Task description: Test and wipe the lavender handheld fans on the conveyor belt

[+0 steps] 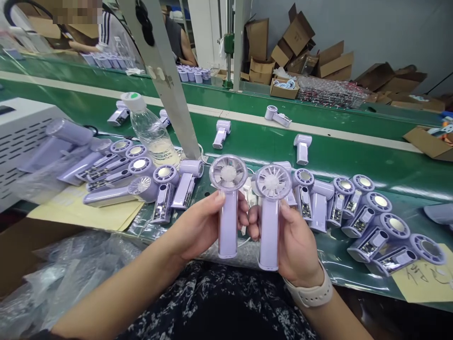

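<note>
Two purple handheld fans are held upright side by side above the bench's front edge. My left hand (208,219) is closed around the handle of the left handheld fan (228,222), whose round clear grille faces me. Around the handle of the right handheld fan (270,231) my right hand (295,241) is closed, with a pale watch band on the wrist. The two fans are slightly apart. Behind them on the bench lie more fans with opened handles showing circuit boards, one group to the left (164,198) and another to the right (364,219).
A plastic bottle (150,127) stands beside a slanted metal post (170,85). A green conveyor belt (247,127) carries several fans. At left are a white vented box (28,146) and plastic bags (71,278). Co-workers sit across; cardboard boxes (297,35) pile up behind.
</note>
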The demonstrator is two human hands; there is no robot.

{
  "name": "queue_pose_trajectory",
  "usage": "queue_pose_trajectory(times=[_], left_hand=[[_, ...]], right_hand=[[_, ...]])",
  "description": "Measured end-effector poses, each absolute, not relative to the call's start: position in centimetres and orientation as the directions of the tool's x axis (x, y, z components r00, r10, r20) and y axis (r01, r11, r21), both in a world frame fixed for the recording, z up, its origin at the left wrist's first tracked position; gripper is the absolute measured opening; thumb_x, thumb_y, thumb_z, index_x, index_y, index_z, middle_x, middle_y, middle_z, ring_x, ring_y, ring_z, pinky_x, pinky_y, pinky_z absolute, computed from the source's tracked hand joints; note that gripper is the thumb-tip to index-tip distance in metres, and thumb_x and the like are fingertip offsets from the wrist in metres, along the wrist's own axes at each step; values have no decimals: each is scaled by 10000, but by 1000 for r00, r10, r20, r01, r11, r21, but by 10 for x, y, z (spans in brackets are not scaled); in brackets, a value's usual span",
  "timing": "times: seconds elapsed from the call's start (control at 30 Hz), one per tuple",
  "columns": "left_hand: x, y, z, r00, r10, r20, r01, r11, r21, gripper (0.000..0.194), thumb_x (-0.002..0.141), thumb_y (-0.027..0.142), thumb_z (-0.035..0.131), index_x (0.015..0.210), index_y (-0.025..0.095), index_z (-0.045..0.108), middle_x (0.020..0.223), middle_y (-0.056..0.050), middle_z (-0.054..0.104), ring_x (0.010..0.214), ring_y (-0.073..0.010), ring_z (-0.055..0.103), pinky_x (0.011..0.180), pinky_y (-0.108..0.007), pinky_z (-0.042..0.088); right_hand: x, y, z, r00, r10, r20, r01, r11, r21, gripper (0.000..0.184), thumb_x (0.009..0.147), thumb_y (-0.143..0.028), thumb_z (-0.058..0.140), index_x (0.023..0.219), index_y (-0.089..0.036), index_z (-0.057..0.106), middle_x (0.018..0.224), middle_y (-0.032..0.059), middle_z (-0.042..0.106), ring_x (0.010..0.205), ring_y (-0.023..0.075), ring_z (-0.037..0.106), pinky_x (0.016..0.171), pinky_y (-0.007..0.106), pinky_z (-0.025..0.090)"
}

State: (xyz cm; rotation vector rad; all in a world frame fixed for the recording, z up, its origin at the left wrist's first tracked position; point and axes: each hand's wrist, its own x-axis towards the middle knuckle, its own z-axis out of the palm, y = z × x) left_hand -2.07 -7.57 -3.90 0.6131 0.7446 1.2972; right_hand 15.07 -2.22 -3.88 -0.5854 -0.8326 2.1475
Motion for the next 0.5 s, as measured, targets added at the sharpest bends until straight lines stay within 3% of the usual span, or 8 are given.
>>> queue_pose_trajectory(times=[0.07,0.2,0.4,0.5], left_hand=[[-22,-75,-39,109,983,-149,-620,184,763,399,893,488,629,953,107,730,866,-86,706,778,-195,679,786,-319,585],[-25,-77,-39,79,988,-135,-583,155,797,311,869,385,682,1087,166,700,979,-81,760,815,-228,738,705,-310,601],[-25,-79,-38,64,995,-72,-469,94,878,473,878,353,753,1303,233,583,1127,-83,781,967,-254,773,840,-359,619],[-25,-78,-42,79,994,-74,-439,101,893,582,844,427,790,1325,217,540,1140,-121,783,1011,-292,768,868,-404,614]], right_hand=[[153,-22,-39,-611,782,-124,-495,-499,-711,281,947,-463,579,1034,-211,666,780,33,706,631,157,630,630,271,544],[160,-17,-43,-618,781,-84,-517,-485,-705,277,904,-470,624,987,-215,696,755,39,707,615,168,645,579,269,536],[164,-14,-51,-385,914,-124,-600,-350,-719,256,886,-343,645,1112,-257,727,936,44,777,851,210,739,787,347,619],[161,-16,-52,-352,920,-170,-572,-355,-739,302,915,-328,617,1205,-288,694,961,33,785,838,213,751,742,361,635]])
